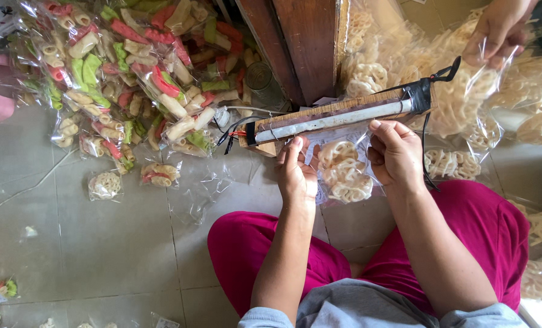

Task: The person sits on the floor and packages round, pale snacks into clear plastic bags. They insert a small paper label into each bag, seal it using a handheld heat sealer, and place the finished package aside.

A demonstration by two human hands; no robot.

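At centre frame, your left hand (pixel 297 174) and right hand (pixel 396 153) pinch the two sides of a small clear plastic bag (pixel 345 172), fingers closed on its upper edge. The bag is thin and glossy, holding pale, lacy ring-shaped crackers with a rough, dry surface. Its mouth sits against a long bar sealer (pixel 337 116): a wooden base, a whitish strip along the top, a black end fitting and thin wires at the left end. At upper left lies a heap of filled bags (pixel 137 67) holding red, green and cream stick-shaped crackers. Further clear bags of pale ring crackers (pixel 441 91) crowd the upper right, where another person's hand (pixel 500 27) grips one. The floor (pixel 101 243) is grey tile, matt and lightly scuffed.
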